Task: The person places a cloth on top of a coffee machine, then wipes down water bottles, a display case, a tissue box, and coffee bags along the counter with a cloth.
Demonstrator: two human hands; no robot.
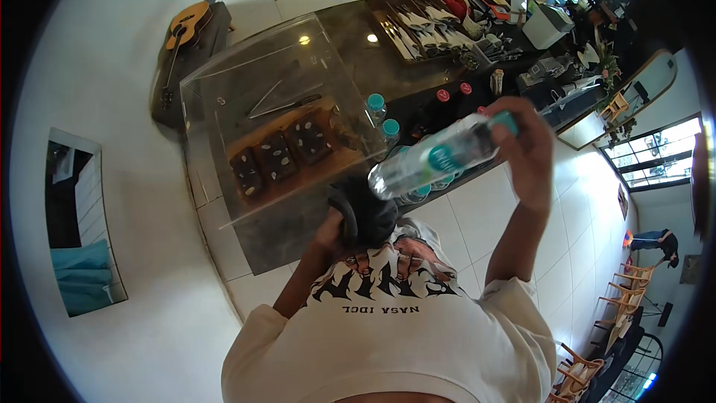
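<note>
My right hand (524, 142) grips a clear plastic water bottle (436, 160) by its teal cap end. The bottle is tilted, its base pointing down and left toward my chest. In my left hand (330, 233), close to my shirt, is a black item (367, 213) with a curved rim; its exact kind is not plain. The bottle's base is just above and right of this black item, and I cannot tell whether they touch. Several teal-capped bottles (376, 104) stand on the dark counter behind, partly hidden by the bottle I hold.
A clear display cover (261, 60) stands over dark cakes (280, 157) on a wooden board (328, 123), with tongs (283, 107) beside them. Red-capped bottles (443, 95) and a cutlery tray (410, 52) sit farther along the counter (287, 242). A person (660, 242) is far right.
</note>
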